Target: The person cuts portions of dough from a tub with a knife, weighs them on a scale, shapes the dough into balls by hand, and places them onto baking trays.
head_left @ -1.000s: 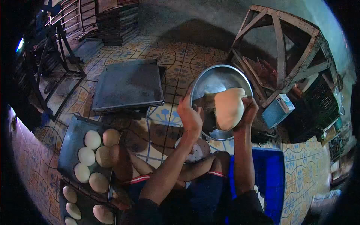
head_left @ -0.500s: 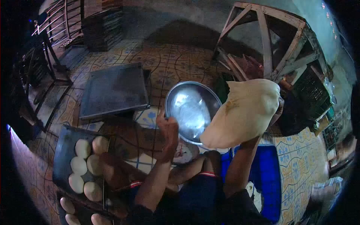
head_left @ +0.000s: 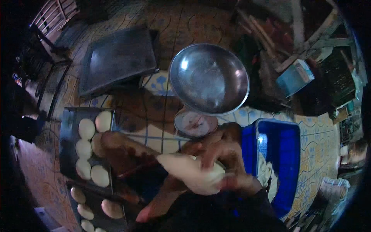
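A pale, smooth piece of dough is bunched up over my lap, narrowing to a point at its left end. My left hand supports it from beneath, with most of its fingers hidden under the dough. My right hand, blurred by motion, grips the dough's right part from above with bent fingers. Just beyond my hands stands a wide, shiny metal bowl. Nearer to me is a small round dish with pinkish marks.
To my left, a dark tray carries several pale dough balls, and a second tray holds more. A blue plastic crate with pale material inside stands at right. Stacked dark trays lie farther off, with wooden framing behind.
The dough has come down from the right to my lap and is now gathered rather than hanging wide. My left hand has left the bowl's rim for the dough. The view has tilted downward.
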`<state>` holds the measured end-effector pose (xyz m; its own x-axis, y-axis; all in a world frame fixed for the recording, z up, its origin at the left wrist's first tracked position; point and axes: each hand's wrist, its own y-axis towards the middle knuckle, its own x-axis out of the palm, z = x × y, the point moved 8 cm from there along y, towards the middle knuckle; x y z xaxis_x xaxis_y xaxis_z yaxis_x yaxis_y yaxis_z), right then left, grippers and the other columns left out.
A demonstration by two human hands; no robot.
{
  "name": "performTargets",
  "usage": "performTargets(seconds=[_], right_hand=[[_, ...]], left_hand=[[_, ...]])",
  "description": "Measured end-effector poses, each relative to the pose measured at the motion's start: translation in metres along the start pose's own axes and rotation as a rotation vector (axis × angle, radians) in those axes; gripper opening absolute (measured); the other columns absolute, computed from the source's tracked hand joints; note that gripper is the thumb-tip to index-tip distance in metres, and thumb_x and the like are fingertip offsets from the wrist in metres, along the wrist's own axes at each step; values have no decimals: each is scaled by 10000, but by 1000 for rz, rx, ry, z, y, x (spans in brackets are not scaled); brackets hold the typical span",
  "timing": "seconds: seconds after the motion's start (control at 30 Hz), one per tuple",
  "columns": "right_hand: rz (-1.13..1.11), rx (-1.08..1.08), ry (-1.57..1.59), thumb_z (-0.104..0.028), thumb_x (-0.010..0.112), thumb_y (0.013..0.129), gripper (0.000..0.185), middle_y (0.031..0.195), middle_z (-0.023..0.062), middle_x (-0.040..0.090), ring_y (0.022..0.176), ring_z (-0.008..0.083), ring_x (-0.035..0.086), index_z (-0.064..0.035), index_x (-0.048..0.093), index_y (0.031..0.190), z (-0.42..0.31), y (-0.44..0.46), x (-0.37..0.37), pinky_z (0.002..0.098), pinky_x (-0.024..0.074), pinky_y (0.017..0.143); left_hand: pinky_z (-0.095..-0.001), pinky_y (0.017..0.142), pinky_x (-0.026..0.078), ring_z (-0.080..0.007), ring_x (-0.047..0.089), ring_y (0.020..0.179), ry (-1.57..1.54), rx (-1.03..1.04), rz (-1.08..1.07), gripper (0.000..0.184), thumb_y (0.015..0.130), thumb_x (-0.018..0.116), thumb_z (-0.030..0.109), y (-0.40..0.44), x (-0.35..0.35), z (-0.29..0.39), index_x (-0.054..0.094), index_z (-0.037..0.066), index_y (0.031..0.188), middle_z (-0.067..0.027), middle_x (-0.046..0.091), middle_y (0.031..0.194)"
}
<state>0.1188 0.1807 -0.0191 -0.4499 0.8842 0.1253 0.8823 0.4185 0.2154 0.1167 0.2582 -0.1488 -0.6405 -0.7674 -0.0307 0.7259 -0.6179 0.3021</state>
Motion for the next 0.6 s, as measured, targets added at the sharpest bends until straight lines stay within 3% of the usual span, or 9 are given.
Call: performTargets(seconds=[0.07, 0.13, 0.2, 0.23, 0.3, 0.4, 0.5, 0.57, 0.6], right_hand=[[542, 67, -39, -576, 614, 756, 578, 893, 60, 591, 865, 176, 588, -21, 580, 912, 52, -29, -55, 313, 464, 757], [636, 191, -83, -593, 469, 873, 626, 923, 86, 597, 881, 200, 585, 8, 567, 1019, 96, -54, -82, 323, 465, 789], [672, 117, -815, -511, 429, 927, 598, 974, 112, 599, 899, 194, 575, 50, 540, 1100, 128, -76, -83, 298, 458, 798], [663, 118, -824, -511, 429, 927, 598, 974, 112, 599, 899, 194, 575, 50, 540, 1100, 143, -81, -77, 298, 458, 798], [1072, 457, 89, -382, 494, 939, 475, 1037, 114, 589, 924, 160, 549, 61, 561, 1096, 212, -126, -68, 284, 449, 803], [1138, 187, -110, -176, 640, 872, 193, 850, 37, 623, 743, 89, 546, 14, 610, 891, 158, -87, -72, 262, 460, 661], [910, 86, -282, -240, 719, 800, 281, 800, 55, 617, 688, 100, 545, 8, 596, 845, 136, -53, -34, 250, 449, 614], [673, 56, -253, -319, 714, 803, 355, 815, 71, 618, 696, 115, 553, 12, 593, 841, 145, -42, -18, 256, 449, 622], [629, 150, -345, -387, 671, 815, 416, 848, 83, 615, 756, 138, 570, 19, 596, 863, 160, -50, -31, 280, 460, 672]], left_hand=[[-445, 891, 487, -266, 602, 985, -1162, -397, 638, 493, 843, 648, 299, -40, -5, -21, 483, 6, 1203, -132, 591, 1076], [-396, 800, 519, -267, 623, 896, -1064, -514, 798, 420, 840, 657, 287, -44, -17, -37, 550, -16, 1111, -120, 616, 991], [-365, 727, 487, -248, 621, 832, -22, -123, 528, 343, 864, 629, 315, -26, -31, -6, 613, 8, 1018, -141, 617, 962], [-362, 735, 485, -245, 619, 851, -99, -273, 452, 371, 868, 619, 349, -18, -21, -26, 614, 8, 1014, -138, 612, 975], [-359, 743, 484, -243, 617, 870, -187, -455, 342, 401, 871, 610, 384, -15, -9, -51, 614, 8, 1010, -134, 608, 988], [-346, 775, 489, -249, 607, 926, 295, -349, 316, 499, 857, 613, 456, -19, -43, -41, 603, -26, 987, -115, 588, 1043], [-351, 783, 501, -246, 600, 945, -77, -248, 554, 533, 833, 629, 492, -38, -68, -50, 590, -16, 992, -92, 581, 1051], [-364, 774, 509, -222, 601, 913, -1180, -401, 716, 460, 841, 644, 443, -61, -52, -101, 574, 22, 1014, -83, 590, 1010], [-364, 774, 509, -222, 601, 913, -1178, -391, 736, 460, 841, 644, 443, -62, -54, -100, 574, 22, 1014, -83, 590, 1010]])
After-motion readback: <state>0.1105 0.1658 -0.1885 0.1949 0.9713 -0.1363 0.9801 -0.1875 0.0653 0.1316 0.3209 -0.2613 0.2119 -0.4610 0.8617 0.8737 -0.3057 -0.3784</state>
